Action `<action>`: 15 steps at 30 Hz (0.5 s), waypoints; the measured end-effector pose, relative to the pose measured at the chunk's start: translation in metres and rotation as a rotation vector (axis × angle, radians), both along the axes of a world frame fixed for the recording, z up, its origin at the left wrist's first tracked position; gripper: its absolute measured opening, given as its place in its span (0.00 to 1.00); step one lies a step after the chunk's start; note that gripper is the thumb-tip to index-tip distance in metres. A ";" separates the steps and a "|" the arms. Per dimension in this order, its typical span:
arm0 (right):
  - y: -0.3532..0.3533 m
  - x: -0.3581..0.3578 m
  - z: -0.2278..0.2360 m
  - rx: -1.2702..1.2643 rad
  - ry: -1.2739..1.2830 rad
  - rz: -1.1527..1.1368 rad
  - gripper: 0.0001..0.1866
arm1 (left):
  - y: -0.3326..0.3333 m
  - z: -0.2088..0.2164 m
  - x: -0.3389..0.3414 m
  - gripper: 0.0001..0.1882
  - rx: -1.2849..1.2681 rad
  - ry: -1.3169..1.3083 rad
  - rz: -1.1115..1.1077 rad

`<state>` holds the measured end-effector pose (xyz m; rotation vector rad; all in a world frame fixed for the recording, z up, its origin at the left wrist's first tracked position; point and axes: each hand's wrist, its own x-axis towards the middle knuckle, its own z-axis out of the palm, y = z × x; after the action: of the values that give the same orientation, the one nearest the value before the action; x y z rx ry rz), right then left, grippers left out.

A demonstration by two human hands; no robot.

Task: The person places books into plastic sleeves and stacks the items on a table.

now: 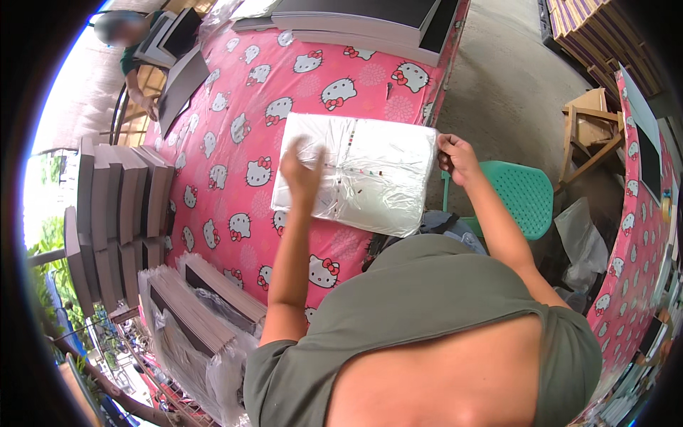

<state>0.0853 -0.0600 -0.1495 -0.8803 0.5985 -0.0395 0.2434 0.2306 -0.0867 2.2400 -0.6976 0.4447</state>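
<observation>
A flat rectangular package (384, 181), wrapped in clear crinkled plastic with small coloured marks on white sheets, lies at the near edge of the pink table. My left hand (302, 171) is over the package's left part, blurred by motion, with thumb and fingers apart. Whether it touches the plastic I cannot tell. At the package's upper right corner, my right hand (461, 158) has its fingers closed on the edge of the plastic wrapping (429, 142).
A pink cat-patterned cloth (249, 171) covers the table. Large dark-topped sheets (356, 32) are stacked at the far end. Thick grey stacks (117, 192) stand left, plastic-wrapped ones (188, 309) nearer. A green stool (519, 199) is on the right; another person (135, 64) works far left.
</observation>
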 end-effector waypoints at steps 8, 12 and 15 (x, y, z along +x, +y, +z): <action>0.039 0.004 0.044 -0.131 -0.154 -0.142 0.08 | 0.033 -0.021 0.075 0.29 -0.098 0.623 0.341; 0.038 0.018 0.106 -0.457 -0.413 -0.126 0.07 | 0.039 0.043 0.048 0.30 -0.831 0.675 0.083; 0.036 0.014 0.147 -0.613 -0.602 -0.032 0.08 | 0.086 0.076 0.036 0.22 -1.100 0.480 -0.146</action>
<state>0.0998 -0.0241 -0.0027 -1.3759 0.0192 -0.5209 0.2791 0.3162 -0.0108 1.1634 -0.2351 0.1299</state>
